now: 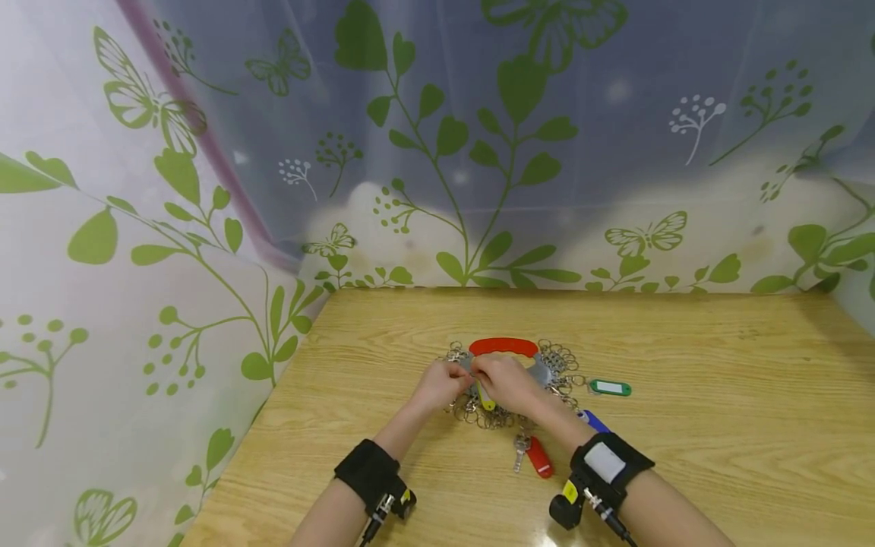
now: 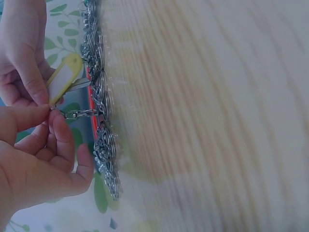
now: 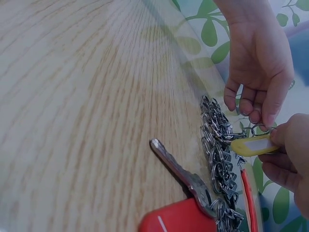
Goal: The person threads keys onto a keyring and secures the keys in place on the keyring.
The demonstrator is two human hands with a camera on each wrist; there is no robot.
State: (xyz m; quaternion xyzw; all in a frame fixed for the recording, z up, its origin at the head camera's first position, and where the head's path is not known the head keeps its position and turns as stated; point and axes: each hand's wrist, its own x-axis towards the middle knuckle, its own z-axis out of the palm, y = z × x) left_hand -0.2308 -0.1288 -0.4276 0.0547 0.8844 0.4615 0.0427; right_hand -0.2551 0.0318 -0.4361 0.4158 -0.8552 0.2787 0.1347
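A large metal key holder with a red handle (image 1: 503, 346) lies on the table, its edge hung with many small rings and clasps. My left hand (image 1: 437, 384), at its left side, pinches a thin metal ring (image 3: 260, 127) between thumb and forefinger. This ring joins a small clasp (image 2: 72, 114) on the holder. Close beside it, my right hand (image 1: 509, 384) pinches a yellow key tag (image 2: 65, 78) with a white label at the ring end. A key blade (image 2: 78, 85) shows behind the tag in the left wrist view.
Around the holder's right and front lie a green tag (image 1: 610, 387), a blue tag (image 1: 593, 420) partly behind the right forearm, and a red tag (image 1: 538, 457) with a silver key (image 1: 519, 452). The wooden table (image 1: 738, 425) meets a leaf-patterned curtain (image 1: 437, 190) at the back.
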